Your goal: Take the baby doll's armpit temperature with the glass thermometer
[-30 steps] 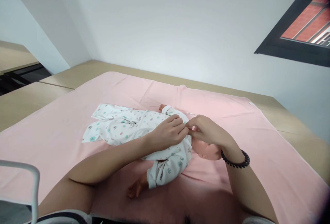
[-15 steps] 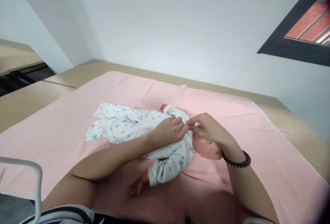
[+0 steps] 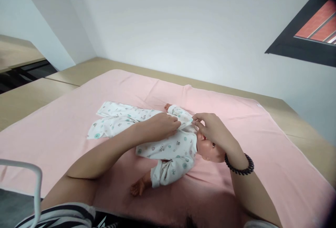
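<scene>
A baby doll (image 3: 211,151) lies on its back with its head to the right, dressed in a white printed baby shirt (image 3: 170,144) and matching trousers (image 3: 115,110). The shirt front is parted at the chest. My left hand (image 3: 162,127) lies over the doll's chest, its fingers closed on the shirt's edge. By the collar, my right hand (image 3: 211,126) pinches the shirt between thumb and fingers, covering part of the doll's face. A dark coiled band (image 3: 244,168) circles my right wrist. One small doll hand (image 3: 138,187) rests near me on the cloth.
A pink cloth (image 3: 52,130) with shallow creases covers much of the wooden table (image 3: 86,70). Behind stands a white wall (image 3: 178,28), with a dark window frame (image 3: 294,42) at the upper right. A pale metal bar (image 3: 38,189) curves at the lower left.
My left hand has moved left and slightly away from my right hand, down the shirt's front. The shirt now shows a parted front. My right hand stays near the collar.
</scene>
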A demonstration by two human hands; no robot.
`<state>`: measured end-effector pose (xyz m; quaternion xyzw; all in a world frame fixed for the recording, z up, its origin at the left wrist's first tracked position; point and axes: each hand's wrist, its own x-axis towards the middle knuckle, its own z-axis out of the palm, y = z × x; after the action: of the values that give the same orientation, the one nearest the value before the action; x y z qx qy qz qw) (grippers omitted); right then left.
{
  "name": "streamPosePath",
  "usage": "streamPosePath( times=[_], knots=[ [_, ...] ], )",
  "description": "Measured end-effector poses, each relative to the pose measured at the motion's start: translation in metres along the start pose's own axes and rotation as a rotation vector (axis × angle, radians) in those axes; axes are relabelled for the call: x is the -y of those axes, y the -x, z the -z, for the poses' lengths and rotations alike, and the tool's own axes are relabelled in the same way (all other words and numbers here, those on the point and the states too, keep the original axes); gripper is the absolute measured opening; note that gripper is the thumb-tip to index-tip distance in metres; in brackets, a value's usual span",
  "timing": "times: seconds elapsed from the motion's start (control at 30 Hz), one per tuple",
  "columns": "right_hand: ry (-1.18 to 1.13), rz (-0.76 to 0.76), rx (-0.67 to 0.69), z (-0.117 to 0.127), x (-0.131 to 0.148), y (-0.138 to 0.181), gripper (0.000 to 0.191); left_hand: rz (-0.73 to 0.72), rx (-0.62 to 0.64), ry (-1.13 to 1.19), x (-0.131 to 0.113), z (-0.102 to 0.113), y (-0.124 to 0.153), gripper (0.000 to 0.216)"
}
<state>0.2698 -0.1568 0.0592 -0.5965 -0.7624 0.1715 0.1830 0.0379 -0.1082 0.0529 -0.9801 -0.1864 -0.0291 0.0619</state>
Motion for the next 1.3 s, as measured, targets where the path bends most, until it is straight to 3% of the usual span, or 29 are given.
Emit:
streamPosePath(
  times=[0.13,0.27,0.57,0.87,1.13,1.3],
  knots=[
    [0.133,0.112,-0.043,-0.01,0.01,0.003,0.021,-0.004,-0.041,0.089,0.006,0.002,0.002,0.016],
    [0.057,0.299,0.019,-0.017,0.021,0.005,0.029,0.006,-0.086,0.083,0.003,0.01,0.003,0.02],
    [-0.181,0.228,0.094,-0.029,0.035,0.002,0.014,0.0,-0.067,0.072,0.001,0.029,0.012,0.021],
    [-0.014,0.171,-0.011,-0.048,0.037,-0.003,0.017,0.119,-0.067,-0.034,-0.004,0.021,0.005,0.014],
    [0.127,-0.01,-0.032,-0.053,0.044,0.001,0.018,-0.051,-0.023,-0.025,-0.001,0.024,0.007,0.019],
    [0.034,0.012,-0.013,-0.05,0.04,-0.001,0.016,-0.078,-0.05,0.009,-0.003,0.026,0.01,0.02]
  ],
)
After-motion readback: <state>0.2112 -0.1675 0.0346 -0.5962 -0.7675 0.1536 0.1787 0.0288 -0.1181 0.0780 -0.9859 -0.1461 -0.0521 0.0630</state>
